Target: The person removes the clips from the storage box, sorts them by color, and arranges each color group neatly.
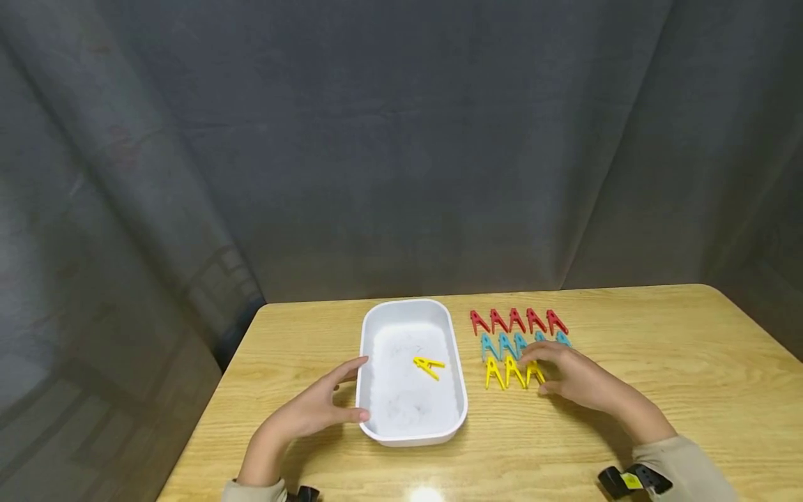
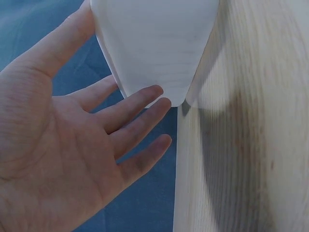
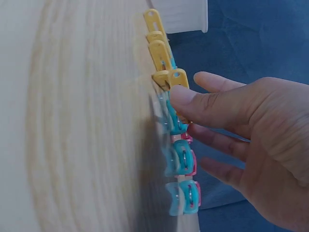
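A white tray point(image 1: 411, 441) stands on the table, with one yellow clothespin point(image 1: 429, 364) inside. My left hand point(image 1: 316, 404) is at its left side, thumb and forefinger spread along the rim; the left wrist view shows the other fingers extended beside the tray's wall. My right hand point(image 1: 580, 376) is over the right end of a row of three yellow clothespins. The rightmost yellow clothespin point(image 3: 179, 79) lies between thumb and fingers, which stand apart; the thumb covers part of it in the right wrist view. The hand partly hides blue clothespins point(image 1: 505, 345) behind.
A row of several red clothespins point(image 1: 516, 321) lies farthest back, behind the blue row. All the rows are right of the tray on the wooden table point(image 1: 677, 348). A dark grey curtain point(image 1: 401, 153) hangs behind the table's back edge.
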Demonstrator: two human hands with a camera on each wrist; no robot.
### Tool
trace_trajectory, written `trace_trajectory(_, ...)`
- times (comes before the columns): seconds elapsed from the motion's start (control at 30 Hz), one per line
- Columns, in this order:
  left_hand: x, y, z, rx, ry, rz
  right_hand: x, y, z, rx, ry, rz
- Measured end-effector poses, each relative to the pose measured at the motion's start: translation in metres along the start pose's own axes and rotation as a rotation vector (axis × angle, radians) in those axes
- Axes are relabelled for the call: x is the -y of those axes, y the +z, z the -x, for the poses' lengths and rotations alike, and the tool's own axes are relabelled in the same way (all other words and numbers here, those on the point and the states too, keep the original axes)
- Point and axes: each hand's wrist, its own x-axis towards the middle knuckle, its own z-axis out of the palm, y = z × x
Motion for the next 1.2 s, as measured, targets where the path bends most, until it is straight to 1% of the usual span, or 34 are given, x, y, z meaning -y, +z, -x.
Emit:
trace_trajectory(0.13, 0.000, 0.000, -0.001, 0.006, -0.003, 0.010, -0.003, 0.003, -0.001, 0.027, -0.002, -0.001)
trace_trajectory(0.4, 0.002, -0.002, -0.001, 0.006, -0.005, -0.008, -0.006, 0.006, -0.001, 0.026, 0.027, 0.027)
trace_trajectory(0.63, 0.003, -0.002, -0.001, -0.005, -0.013, -0.020, -0.003, 0.001, -0.001, 0.017, 0.043, 0.021)
trace_trajectory(0.8, 0.003, -0.001, -0.001, -0.008, -0.011, -0.026, 0.003, -0.003, 0.000, -0.011, 0.032, 0.015)
trace_trajectory(1.0, 0.005, 0.000, -0.003, -0.010, -0.017, -0.034, 0.012, -0.005, 0.002, -0.063, 0.039, -0.014)
trace_trajectory(1.2, 0.006, 0.001, -0.003, -0.012, -0.029, -0.031, 0.024, -0.002, -0.002, -0.134, -0.024, 0.014)
